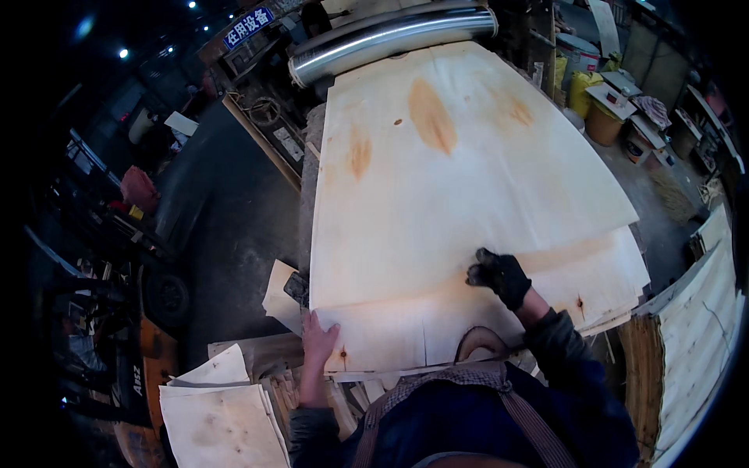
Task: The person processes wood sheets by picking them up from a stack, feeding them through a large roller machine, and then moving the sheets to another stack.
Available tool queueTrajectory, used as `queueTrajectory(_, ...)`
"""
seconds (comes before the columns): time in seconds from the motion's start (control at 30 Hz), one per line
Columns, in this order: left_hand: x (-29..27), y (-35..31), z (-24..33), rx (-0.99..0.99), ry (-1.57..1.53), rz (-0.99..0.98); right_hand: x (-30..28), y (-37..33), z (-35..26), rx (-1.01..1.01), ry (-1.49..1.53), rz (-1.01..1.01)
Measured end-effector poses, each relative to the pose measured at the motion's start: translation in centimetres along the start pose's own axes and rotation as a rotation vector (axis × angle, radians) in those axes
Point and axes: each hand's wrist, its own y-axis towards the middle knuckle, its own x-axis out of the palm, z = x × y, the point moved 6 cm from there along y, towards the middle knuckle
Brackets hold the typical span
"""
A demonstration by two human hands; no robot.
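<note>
A large pale wood veneer sheet [437, 210] with brown stains lies on top of a stack. Its near edge stops short of another veneer sheet [390, 331] beneath it. My left hand [318, 340], bare, is at the stack's near left edge. The thumb lies on top and the fingers reach along the side, partly hidden. Just beyond them is a small dark object [296, 288] whose kind I cannot make out. My right hand [503, 279], in a black glove, is over the near edge of the upper sheet, fingers apart, holding nothing.
A shiny metal roller [394, 45] spans the far end of the sheets. Smaller veneer pieces [222, 425] are piled at the lower left. More veneer [698, 335] is stacked at the right. Buckets and a yellow bag [583, 92] stand far right; an orange vehicle [156, 351] is at left.
</note>
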Motion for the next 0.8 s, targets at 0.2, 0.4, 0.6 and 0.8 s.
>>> queueTrajectory(0.2,0.0,0.0,-0.7,0.0,-0.094,0.071,1.3,9.9,-4.0,-0.039,0.093,0.019)
queueTrajectory(0.4,0.1,0.3,0.4,-0.2,-0.618,-0.104,0.6,19.4,-5.7,-0.158,0.414,-0.147)
queueTrajectory(0.6,-2.3,-0.2,-1.2,-0.259,-0.971,-0.214,1.7,8.7,4.4,0.146,0.235,-0.276)
queueTrajectory(0.8,-7.7,-1.9,6.6,-0.124,-0.935,-0.184,1.8,-8.2,8.8,0.361,0.229,-0.321)
